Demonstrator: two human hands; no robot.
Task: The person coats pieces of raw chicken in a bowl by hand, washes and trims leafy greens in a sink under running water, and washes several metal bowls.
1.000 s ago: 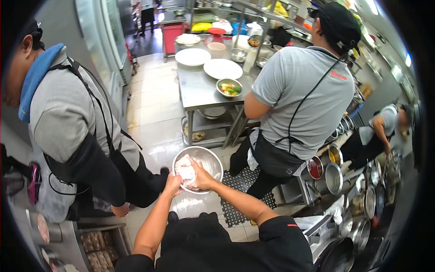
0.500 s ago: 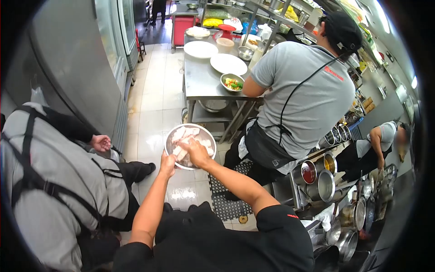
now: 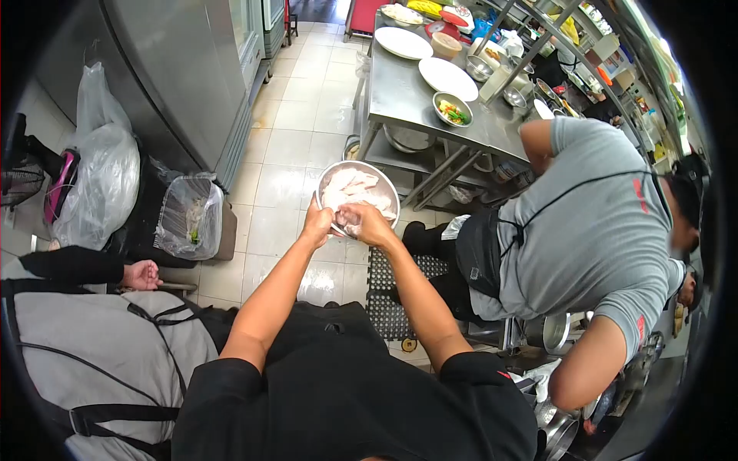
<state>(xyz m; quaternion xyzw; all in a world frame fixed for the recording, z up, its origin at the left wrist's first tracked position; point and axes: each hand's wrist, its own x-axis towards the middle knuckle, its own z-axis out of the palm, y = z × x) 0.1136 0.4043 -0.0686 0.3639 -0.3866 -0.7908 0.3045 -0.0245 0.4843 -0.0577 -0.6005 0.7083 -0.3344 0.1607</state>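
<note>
A round metal bowl [image 3: 321,183] is held out in front of my body, above the tiled floor. Pale, whitish pieces of what looks like raw meat [image 3: 355,187] lie in it. My left hand [image 3: 317,224] grips the bowl's near left rim. Over the near edge of the bowl, my right hand [image 3: 364,223] has its fingers curled, with whitish residue on them. Whether a piece of meat is inside those fingers is hidden.
A steel table [image 3: 407,92] ahead carries white plates [image 3: 448,79] and a small bowl of cut vegetables [image 3: 452,110]. A co-worker in grey [image 3: 584,215] bends close on my right. Another person [image 3: 100,338] is at my left, near a lined bin [image 3: 192,219].
My right hand has drawn back from the middle of the meat to the near rim, its fingers now curled. The view has shifted, and the co-worker on the right now leans further over.
</note>
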